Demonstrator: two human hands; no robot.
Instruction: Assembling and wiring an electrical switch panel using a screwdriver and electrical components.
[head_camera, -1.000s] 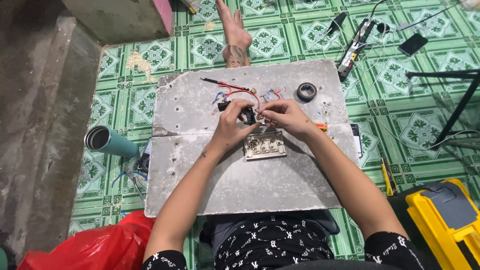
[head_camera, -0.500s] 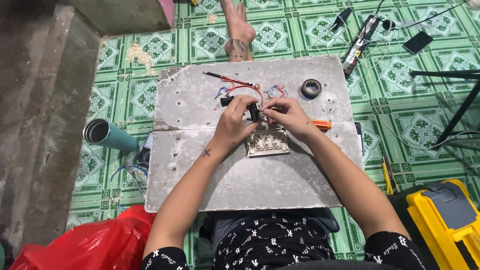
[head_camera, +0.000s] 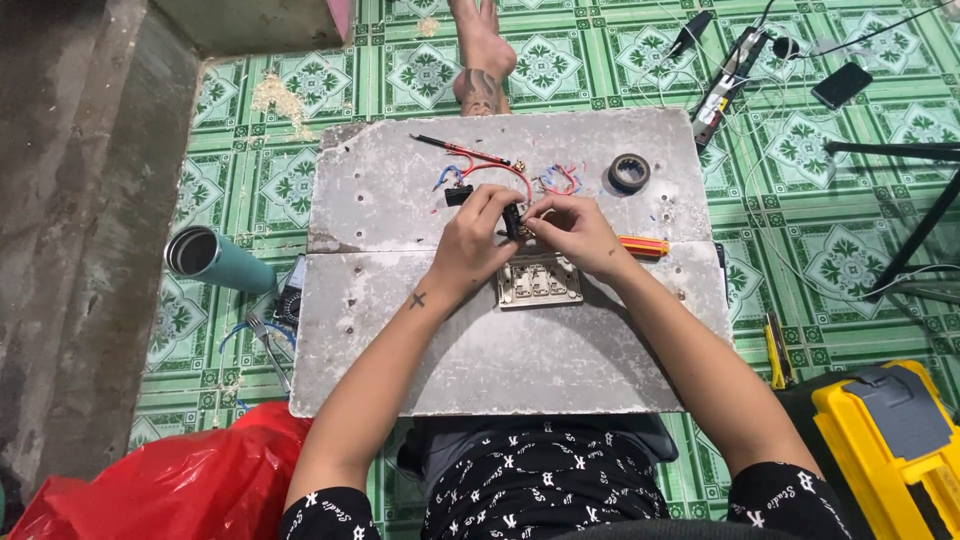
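Both hands meet over the grey board — the left hand and right hand pinch a small black part between their fingertips, just above the switch plate, red wires nearby

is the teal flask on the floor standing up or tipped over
Tipped over: the teal flask lies on its side on the green tiles, its open mouth toward the camera.

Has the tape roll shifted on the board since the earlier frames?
No. The tape roll sits at the same spot near the board's far right corner, just as before.
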